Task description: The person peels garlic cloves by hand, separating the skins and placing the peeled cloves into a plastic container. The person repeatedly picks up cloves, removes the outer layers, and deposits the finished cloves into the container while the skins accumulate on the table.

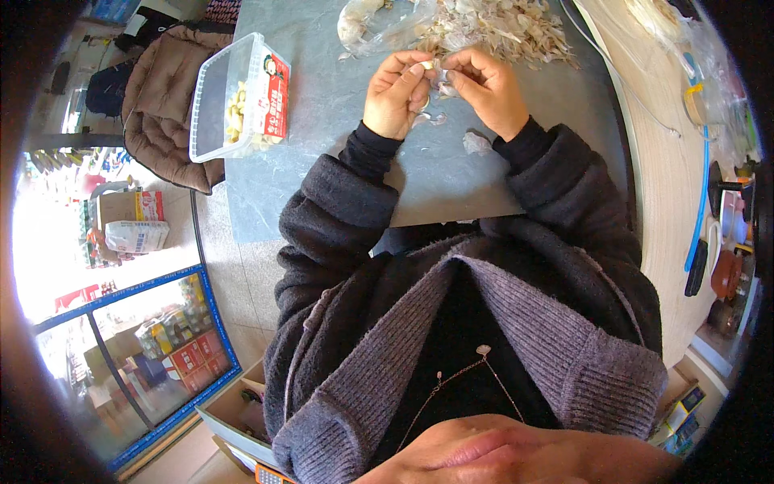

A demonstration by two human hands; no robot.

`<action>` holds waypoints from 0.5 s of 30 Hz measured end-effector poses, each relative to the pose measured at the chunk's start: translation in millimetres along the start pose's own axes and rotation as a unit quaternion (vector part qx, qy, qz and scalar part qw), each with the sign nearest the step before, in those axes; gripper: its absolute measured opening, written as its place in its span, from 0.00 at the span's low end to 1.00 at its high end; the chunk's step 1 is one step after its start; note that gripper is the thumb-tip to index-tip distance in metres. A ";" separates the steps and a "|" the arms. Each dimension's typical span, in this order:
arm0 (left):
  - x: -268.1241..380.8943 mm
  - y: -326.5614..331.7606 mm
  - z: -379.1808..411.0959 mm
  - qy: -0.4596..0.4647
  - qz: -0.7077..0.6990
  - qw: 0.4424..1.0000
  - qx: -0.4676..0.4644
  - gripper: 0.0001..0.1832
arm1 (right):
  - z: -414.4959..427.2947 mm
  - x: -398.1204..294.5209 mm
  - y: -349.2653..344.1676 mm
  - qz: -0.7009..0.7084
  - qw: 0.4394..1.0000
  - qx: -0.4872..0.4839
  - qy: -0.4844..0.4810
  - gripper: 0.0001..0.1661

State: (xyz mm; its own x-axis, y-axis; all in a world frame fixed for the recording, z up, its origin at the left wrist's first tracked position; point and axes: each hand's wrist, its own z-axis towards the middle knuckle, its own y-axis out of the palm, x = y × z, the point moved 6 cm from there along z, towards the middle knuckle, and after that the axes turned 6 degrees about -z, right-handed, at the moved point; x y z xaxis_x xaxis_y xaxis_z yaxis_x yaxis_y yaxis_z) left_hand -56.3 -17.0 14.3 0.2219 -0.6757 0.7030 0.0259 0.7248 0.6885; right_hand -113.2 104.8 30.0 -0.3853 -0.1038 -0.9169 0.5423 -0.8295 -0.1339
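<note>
My left hand [396, 94] holds a garlic clove [427, 65] between thumb and fingers, over the grey tabletop [338, 181]. Close on its right, my right hand [487, 91] pinches papery garlic skin [441, 75] beside the clove. Bits of skin lie on the table below the hands, and a small pale piece of garlic or skin [477, 143] rests near the right wrist. A clear plastic tub [205, 103] with a red label, part filled with peeled cloves [237, 115], stands at the left.
A heap of dry garlic skins [502, 30] lies beyond the hands, next to a clear plastic bag [393, 30] with pale contents. A brown padded jacket or cushion [169, 103] is left of the table. A white cable [629, 85] runs along the wooden surface [659, 181] at right.
</note>
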 end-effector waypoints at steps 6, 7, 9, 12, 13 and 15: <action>-3.6 -1.1 -1.7 -0.016 0.048 0.999 0.016 0.09 | -1.5 -23.4 -0.8 -0.105 0.990 0.019 -0.092 0.04; -3.3 -2.3 -1.7 -0.012 0.070 0.997 0.018 0.09 | -1.8 -24.9 -0.9 -0.133 0.986 0.018 -0.099 0.04; -2.7 -5.6 -1.5 -0.003 0.112 0.993 0.020 0.08 | -1.7 -25.4 -1.0 -0.145 0.985 0.014 -0.091 0.04; -2.0 -8.7 -1.4 0.010 0.191 0.981 0.037 0.08 | -2.4 -28.0 -0.7 -0.179 0.979 0.018 -0.097 0.04; -1.4 -8.4 -1.7 0.011 0.198 0.979 0.039 0.08 | -2.7 -29.0 -0.5 -0.193 0.976 0.021 -0.102 0.05; -0.1 -7.6 -2.9 0.014 0.212 0.976 0.043 0.08 | -3.6 -31.7 -0.2 -0.210 0.970 0.030 -0.123 0.05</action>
State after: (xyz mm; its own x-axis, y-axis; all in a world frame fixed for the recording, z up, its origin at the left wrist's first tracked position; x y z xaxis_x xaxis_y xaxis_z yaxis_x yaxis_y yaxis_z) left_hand -53.7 -22.1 8.5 0.2215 -0.3135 0.9234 -0.1548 0.9236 0.3507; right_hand -98.4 110.2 57.7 -0.7335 0.1272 -0.6677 0.2581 -0.8566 -0.4468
